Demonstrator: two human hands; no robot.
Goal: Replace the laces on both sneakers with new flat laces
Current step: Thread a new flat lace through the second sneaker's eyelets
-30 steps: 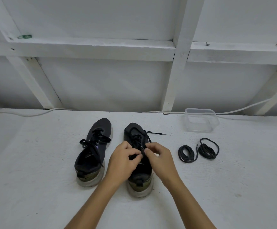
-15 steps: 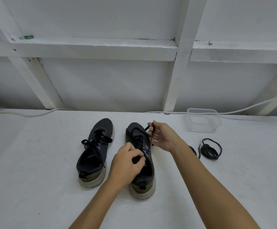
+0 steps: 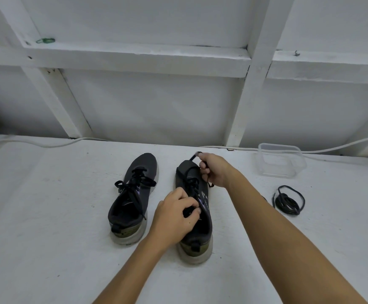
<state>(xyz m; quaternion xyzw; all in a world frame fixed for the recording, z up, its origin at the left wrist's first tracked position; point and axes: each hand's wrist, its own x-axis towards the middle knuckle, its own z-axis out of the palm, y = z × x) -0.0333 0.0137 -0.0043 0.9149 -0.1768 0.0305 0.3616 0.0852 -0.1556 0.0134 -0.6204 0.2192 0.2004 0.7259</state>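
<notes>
Right sneaker (image 3: 195, 207) lies centre frame, long axis running toe-up toward the wall. Right hand (image 3: 214, 171), at the toe end, pinches the old lace (image 3: 193, 157). Left hand (image 3: 175, 215), nearer the heel, grips the tongue.

Dark grey mesh sneakers with pale soles: two (image 3: 134, 194) (image 3: 197, 216)
Coiled black flat laces: one in full view (image 3: 288, 200)
Clear plastic tubs: one (image 3: 281, 161)
Bare hands: two (image 3: 174, 216) (image 3: 214, 171)
</notes>
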